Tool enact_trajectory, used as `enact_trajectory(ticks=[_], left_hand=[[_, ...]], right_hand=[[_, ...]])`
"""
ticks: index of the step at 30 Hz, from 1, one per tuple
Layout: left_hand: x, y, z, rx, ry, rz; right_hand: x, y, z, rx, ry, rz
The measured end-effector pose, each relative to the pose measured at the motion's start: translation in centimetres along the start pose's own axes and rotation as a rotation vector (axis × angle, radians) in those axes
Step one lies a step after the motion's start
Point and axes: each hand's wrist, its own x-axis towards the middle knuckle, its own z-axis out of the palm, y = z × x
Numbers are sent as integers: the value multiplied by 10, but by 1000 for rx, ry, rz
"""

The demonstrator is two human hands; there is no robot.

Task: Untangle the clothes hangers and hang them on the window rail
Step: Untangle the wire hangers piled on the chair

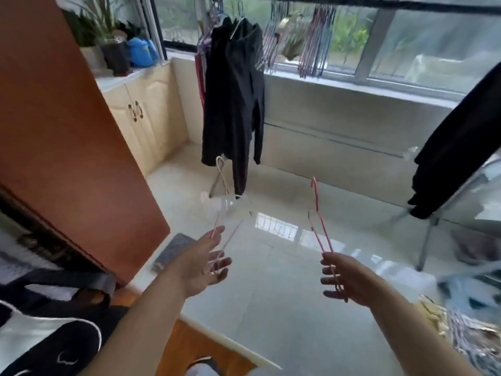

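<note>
My left hand [206, 263] holds a pale white-and-pink wire hanger [226, 202] by its lower end, with the hook pointing up and away. A red wire hanger [317, 215] stands upright in my right hand [339, 278], whose fingers curl round its bottom bar. The two hangers are apart, with a wide gap between them. Across the top runs the dark window rail [379, 4]. Several hangers [315, 42] hang from it in bunches, beside a black garment [235, 104].
An orange-brown cabinet [67, 131] stands close on the left, with cream cupboards [141, 109] and potted plants beyond. A second black garment [458, 142] drapes over a metal rack on the right. A heap of hangers [461, 335] lies at the lower right. Glossy floor tiles lie ahead.
</note>
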Motion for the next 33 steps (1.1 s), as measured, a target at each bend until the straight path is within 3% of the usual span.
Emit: enact_trajectory(ticks=[7,15,20,25,33], left_hand=[[80,51,98,238,-109,-2],[206,174,197,376,-306,72],[243,255,266,503,-424,123],[267,314,341,550,-434,266],[327,340,437,541,-335,429]], right_hand=[[25,-51,-92,65,241,-48],[69,-224,-140,112,276,-193],[83,-316,-160,194,316,-267],[91,-389,-189,239,357,-382],[150,-457,-246,206,339,-433]])
